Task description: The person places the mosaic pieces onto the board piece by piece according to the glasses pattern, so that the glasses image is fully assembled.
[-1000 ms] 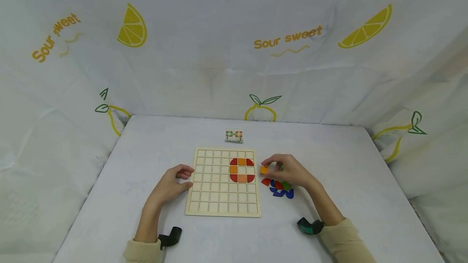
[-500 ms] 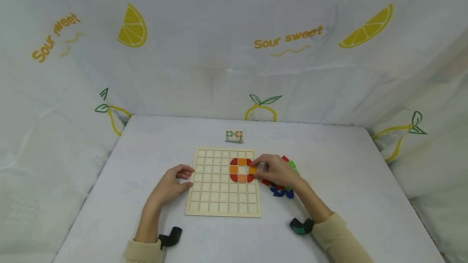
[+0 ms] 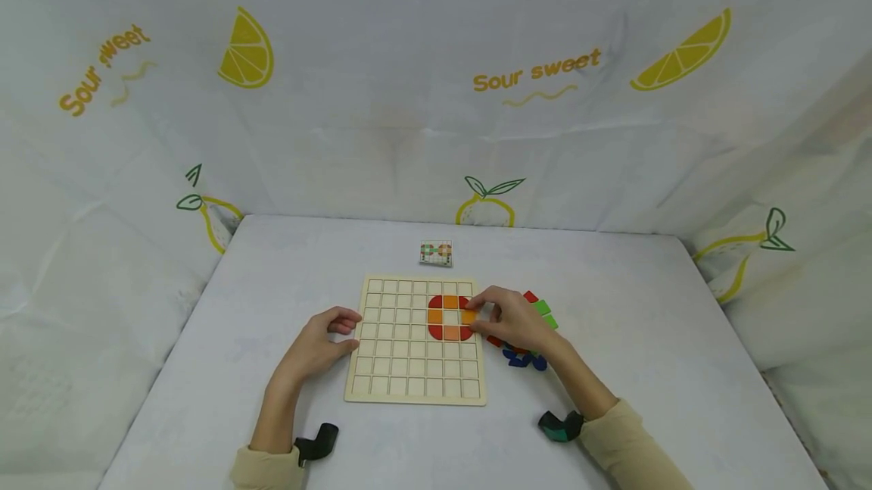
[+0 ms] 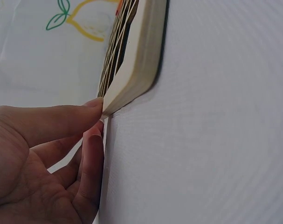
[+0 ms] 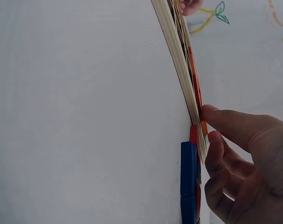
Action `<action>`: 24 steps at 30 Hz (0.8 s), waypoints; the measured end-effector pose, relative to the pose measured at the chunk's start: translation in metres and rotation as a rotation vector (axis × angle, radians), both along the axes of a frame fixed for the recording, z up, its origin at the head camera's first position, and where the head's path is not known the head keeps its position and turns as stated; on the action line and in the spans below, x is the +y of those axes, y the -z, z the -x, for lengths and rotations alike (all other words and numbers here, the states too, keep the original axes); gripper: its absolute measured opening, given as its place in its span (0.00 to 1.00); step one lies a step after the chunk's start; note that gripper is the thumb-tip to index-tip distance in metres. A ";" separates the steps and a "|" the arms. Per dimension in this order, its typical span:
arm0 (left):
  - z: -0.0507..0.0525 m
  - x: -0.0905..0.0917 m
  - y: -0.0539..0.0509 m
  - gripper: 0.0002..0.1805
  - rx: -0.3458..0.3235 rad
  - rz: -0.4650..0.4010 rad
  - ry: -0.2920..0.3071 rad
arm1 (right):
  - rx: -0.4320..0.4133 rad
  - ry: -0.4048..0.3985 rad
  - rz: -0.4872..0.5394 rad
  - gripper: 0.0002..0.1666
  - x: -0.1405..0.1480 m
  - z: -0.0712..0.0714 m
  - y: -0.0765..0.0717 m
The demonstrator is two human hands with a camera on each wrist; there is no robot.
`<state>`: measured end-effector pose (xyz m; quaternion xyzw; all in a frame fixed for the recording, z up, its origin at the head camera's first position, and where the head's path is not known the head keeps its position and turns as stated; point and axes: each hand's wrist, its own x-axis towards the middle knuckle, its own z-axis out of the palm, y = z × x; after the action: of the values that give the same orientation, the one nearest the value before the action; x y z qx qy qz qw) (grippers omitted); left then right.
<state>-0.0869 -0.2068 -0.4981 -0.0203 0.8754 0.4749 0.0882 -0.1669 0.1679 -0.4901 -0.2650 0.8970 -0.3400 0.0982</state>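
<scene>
A wooden grid board [image 3: 417, 366] lies flat on the table. At its left edge, the left hand [image 3: 316, 342] rests thumb and fingertips against the rim; in the left wrist view the thumb [image 4: 66, 122] touches the board's side. Over the right part of the grid, the right hand [image 3: 512, 317] holds an orange square tile [image 3: 468, 316] between thumb and fingers, in the right-hand cell of a ring. Red quarter-round tiles [image 3: 435, 332] form the ring's corners, with orange square tiles [image 3: 435, 316] between them. The ring's middle cell shows bare wood.
Right of the board, partly under the right hand, lies a pile of loose pieces, including green tiles [image 3: 543, 307], a red tile [image 3: 530, 297] and blue pieces [image 3: 519, 360]. Behind the board stands a small patterned card [image 3: 436, 252]. A white curtain [image 3: 381, 96] hangs behind the table.
The right hand has moved left from beside the pile onto the board, carrying the orange tile, which now sits lower in its cell. The left hand has kept its place.
</scene>
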 end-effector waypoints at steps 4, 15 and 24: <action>0.000 0.000 0.000 0.20 0.001 0.002 0.002 | -0.017 -0.014 -0.004 0.16 0.001 0.000 0.000; 0.000 0.000 -0.001 0.20 -0.002 -0.004 0.003 | -0.021 -0.033 -0.024 0.15 0.000 -0.002 -0.005; 0.000 0.000 0.000 0.20 -0.004 -0.002 0.002 | -0.025 0.006 0.005 0.18 0.011 -0.004 -0.011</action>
<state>-0.0869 -0.2066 -0.4978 -0.0203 0.8748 0.4755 0.0903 -0.1633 0.1791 -0.4794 -0.2582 0.8956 -0.3460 0.1074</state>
